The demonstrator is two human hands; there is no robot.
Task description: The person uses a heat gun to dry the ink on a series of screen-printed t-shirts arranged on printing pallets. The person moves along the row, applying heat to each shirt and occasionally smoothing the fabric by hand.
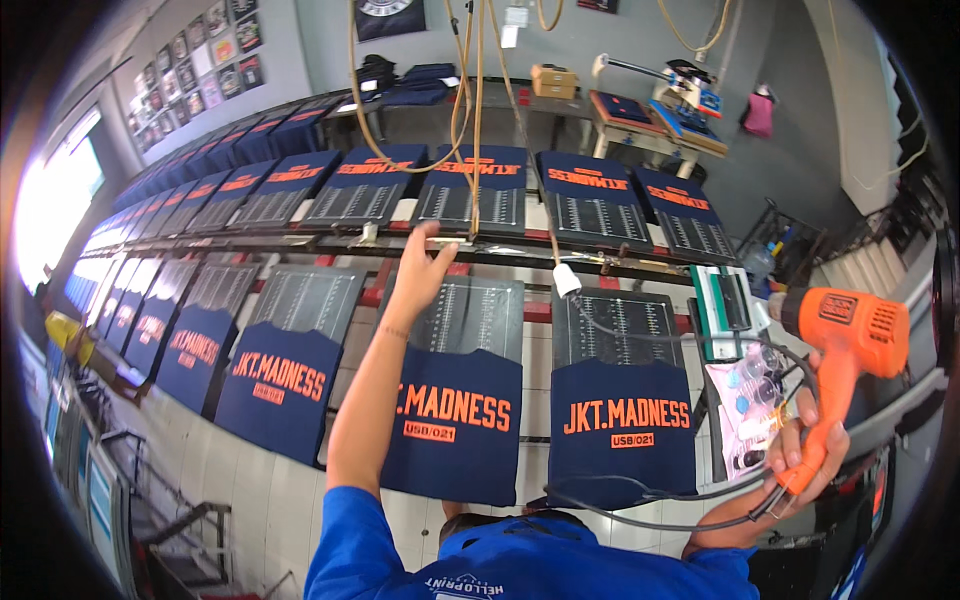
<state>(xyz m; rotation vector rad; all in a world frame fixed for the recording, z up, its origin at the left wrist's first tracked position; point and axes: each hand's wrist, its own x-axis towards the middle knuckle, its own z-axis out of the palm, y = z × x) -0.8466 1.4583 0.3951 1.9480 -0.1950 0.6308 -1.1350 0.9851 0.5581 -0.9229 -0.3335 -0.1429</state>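
My right hand (812,440) grips the handle of an orange heat gun (850,330), its nozzle pointing left. From its lower end a black cord (640,515) loops across in front of me toward a white hanging socket (567,279). My left hand (422,268) stretches forward with fingers apart and nothing in it, close to the centre rail (520,250) and just left of a hanging tan cord (475,200). Below that arm lies a navy shirt (460,465) with orange lettering on a dark board (465,310). Another printed navy shirt (620,475) lies to its right.
Two long rows of boards with printed navy shirts (275,375) run off to the left. Beside my right hand are a green-edged frame (712,315) and a tray (735,385) of small containers. A heat press (685,95) and cardboard boxes (553,80) stand at the back.
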